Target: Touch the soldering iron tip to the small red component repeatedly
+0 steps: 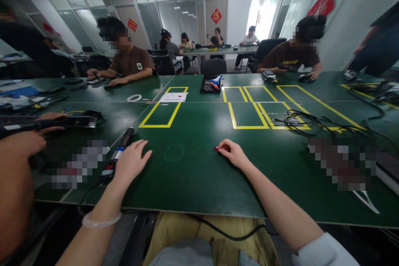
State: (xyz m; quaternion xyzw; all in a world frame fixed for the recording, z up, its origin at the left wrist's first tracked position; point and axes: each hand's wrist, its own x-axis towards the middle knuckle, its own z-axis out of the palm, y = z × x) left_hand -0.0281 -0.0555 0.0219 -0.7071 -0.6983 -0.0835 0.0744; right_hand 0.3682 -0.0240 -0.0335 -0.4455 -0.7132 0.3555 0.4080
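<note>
Over the green table, my right hand pinches a small red object between thumb and fingers, close to the tabletop. My left hand is palm down with its fingers apart and nothing in it. It lies beside a black, blue and silver tool with a cable, partly hidden by the hand. Between my two hands, faint ring marks show on the table surface.
Yellow tape rectangles mark the table. A black tray with small items stands further back, and a white tape roll lies left of it. Black cables lie right. A person's hands are at the left; other people sit opposite.
</note>
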